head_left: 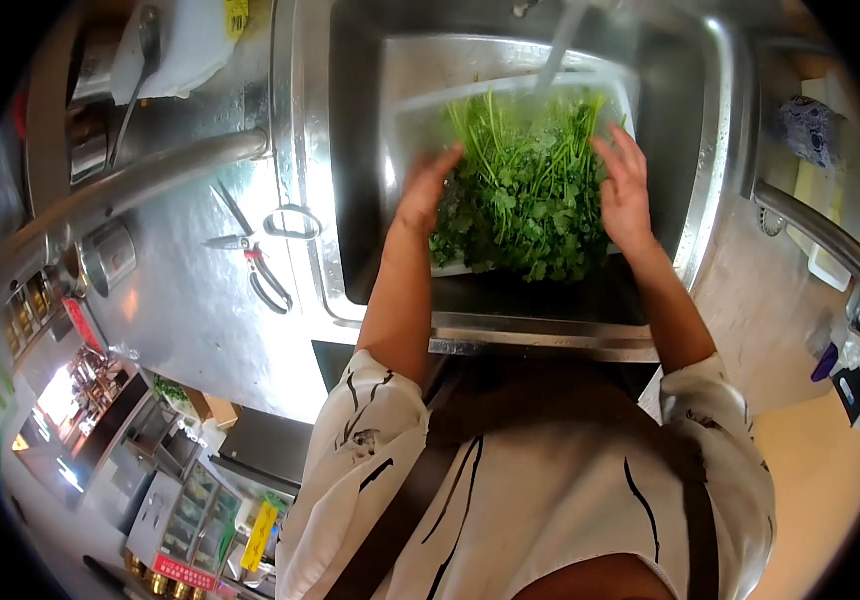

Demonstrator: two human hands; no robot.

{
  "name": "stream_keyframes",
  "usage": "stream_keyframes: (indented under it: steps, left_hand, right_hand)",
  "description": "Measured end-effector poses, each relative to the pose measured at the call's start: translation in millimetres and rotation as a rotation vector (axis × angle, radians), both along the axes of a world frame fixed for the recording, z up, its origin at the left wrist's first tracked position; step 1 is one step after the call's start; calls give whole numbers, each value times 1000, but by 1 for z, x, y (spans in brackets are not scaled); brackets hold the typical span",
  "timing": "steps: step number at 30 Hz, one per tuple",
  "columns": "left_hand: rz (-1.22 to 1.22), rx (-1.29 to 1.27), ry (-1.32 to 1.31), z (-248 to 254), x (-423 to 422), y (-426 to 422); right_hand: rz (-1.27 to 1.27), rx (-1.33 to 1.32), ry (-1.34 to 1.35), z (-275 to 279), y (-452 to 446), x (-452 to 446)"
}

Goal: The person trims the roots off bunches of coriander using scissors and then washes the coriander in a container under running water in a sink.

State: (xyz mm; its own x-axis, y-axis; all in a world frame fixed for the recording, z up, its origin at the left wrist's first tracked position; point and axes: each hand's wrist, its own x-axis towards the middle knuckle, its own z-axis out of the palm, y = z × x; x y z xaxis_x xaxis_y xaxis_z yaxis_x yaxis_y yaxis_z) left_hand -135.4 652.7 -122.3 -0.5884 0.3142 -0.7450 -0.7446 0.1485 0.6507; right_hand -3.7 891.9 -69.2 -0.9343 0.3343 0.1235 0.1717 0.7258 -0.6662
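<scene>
A large bunch of cilantro (535, 195), green leaves toward me and stems pointing away, lies in a pale, shallow tub (420, 125) inside the steel sink. Water (562, 45) runs down onto the stems from above. On the left edge of the bunch, my left hand (428, 190) has its fingers stretched out; they are slightly blurred. My right hand (626, 190) is at the opposite edge with its fingers apart. Both hands are beside the greens, holding nothing; whether the fingertips touch the leaves I cannot tell.
The sink rim (540, 335) runs between my body and the tub. Open scissors (253, 250) with dark handles lie on the steel counter (185, 330) at left, near a metal cup (108, 257). A metal pipe (150, 175) crosses that counter; another pipe (825, 235) is at right.
</scene>
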Motion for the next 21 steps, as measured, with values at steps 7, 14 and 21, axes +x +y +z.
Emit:
stream_keyframes:
  steps: [7,14,21]
  left_hand:
    - [-525,-399,182,6,8,70]
    - [-650,-491,201,-30,-1,39]
    - [-407,-317,101,8,-19,27]
  right_hand:
    - [-493,-560,-680,-62,-37,-61]
    - [-437,-450,-886,-49,-27,-58]
    - [-232,-638,-910,-70,13,-57]
